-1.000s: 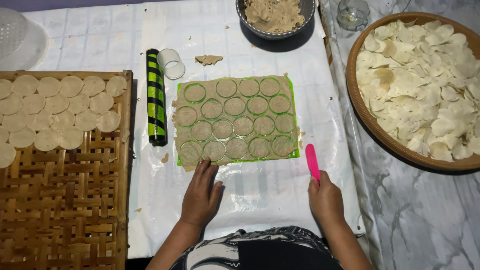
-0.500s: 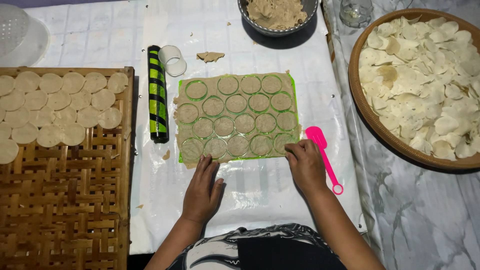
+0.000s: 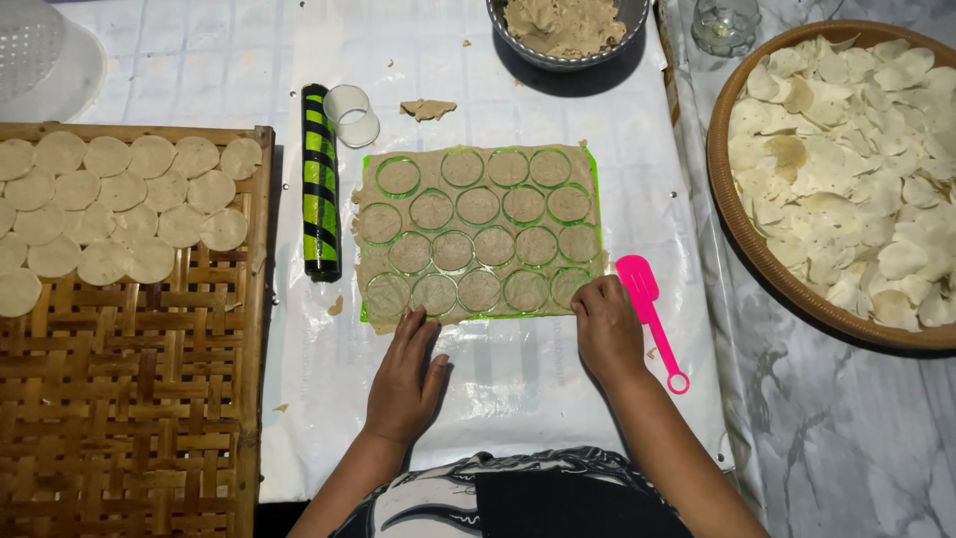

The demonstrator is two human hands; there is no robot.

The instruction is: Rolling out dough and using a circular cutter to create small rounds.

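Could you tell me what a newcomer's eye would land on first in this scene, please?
Most striking is the green sheet of rolled dough at centre, scored with rows of circles, with the left hand and right hand at its near edge. A pink spatula lies just right of it. The woven tray of round discs sits left, and the big basket of pale chips right.

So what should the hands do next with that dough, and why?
Probably pinch up the scrap dough at the near right corner. The dough sheet on the green mat is already cut into circles, the right hand has fingertips at that edge, the left hand rests at the near edge, and the pink spatula lies aside.
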